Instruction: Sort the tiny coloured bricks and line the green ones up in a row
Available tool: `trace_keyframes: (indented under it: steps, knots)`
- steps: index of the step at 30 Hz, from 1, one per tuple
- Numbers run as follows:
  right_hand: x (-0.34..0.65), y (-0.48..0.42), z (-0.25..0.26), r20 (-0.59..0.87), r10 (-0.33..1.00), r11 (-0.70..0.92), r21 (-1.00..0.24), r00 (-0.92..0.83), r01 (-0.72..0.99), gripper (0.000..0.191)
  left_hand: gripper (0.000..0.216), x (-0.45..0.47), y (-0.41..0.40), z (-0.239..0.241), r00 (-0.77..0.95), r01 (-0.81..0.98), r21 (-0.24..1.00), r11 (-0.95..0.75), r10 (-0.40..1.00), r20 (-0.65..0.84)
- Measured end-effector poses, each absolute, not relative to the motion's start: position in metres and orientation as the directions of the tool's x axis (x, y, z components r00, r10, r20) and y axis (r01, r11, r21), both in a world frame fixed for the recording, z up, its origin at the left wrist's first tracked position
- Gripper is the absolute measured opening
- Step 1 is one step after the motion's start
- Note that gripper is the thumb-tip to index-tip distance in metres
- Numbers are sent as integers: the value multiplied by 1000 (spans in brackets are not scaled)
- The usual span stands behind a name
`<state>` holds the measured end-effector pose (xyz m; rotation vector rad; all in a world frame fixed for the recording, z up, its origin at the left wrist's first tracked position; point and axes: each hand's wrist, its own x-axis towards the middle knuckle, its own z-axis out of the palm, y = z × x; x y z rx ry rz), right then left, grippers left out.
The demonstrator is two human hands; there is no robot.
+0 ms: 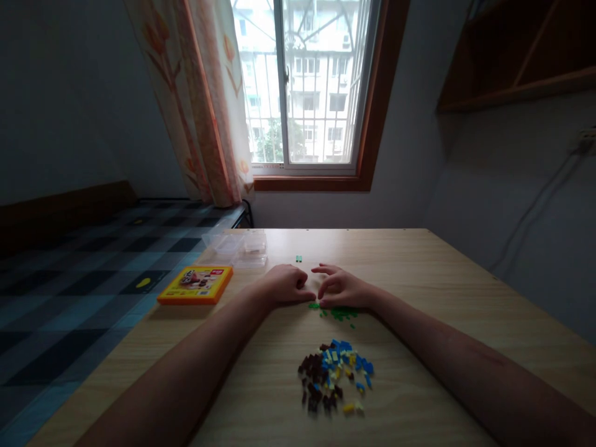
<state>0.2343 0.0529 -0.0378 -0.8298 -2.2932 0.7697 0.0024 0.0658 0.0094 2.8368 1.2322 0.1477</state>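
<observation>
Two small green bricks point(298, 259) lie side by side on the pale wooden table point(400, 257), beyond both hands, with a narrow gap between them; each has its long axis running away from the person, toward the window point(319, 124). Nearer, just below the fingertips, a short row of green pieces point(313, 306) runs left to right, its long axis crossing the table. Close to its right end, partly under the right hand point(342, 288), a loose green pile point(343, 315) spreads out, its pieces pointing every which way.

The left hand point(289, 284) rests just beside the row, its fingers curled in and its thumb reaching rightward, close to the right hand's fingertips. On the right hand, the index finger stretches leftward, apart from the others, which bend down toward the thumb near the row. I cannot tell whether either hand pinches a piece.

Nearer the person lies a mixed heap: dark brown bricks point(315, 369) on the left, blue bricks point(367, 366) to the right, cream and yellow ones among them. Left of the left hand are a yellow-and-orange box point(195, 285) and, behind it, clear plastic containers point(228, 246).
</observation>
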Motion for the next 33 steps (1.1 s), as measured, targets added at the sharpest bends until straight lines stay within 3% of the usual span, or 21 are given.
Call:
trace_keyframes:
  steps: [10, 16, 26, 33]
  knots:
    - [237, 56, -42, 329, 733, 628, -665, -596, 405, 17, 43, 8, 61, 13, 667, 745, 16, -667, 745, 19]
    - [236, 57, -46, 404, 762, 625, -664, -507, 411, 14, 45, 9, 59, 17, 698, 715, 59, -696, 715, -29]
    - [228, 64, -46, 525, 717, 691, -454, -458, 562, 8, 41, 7, 65, 17, 686, 725, 154, -672, 725, -63]
    - [227, 66, -44, 480, 752, 658, -504, -452, 559, 7, 38, 6, 67, 13, 693, 717, 144, -682, 719, -41]
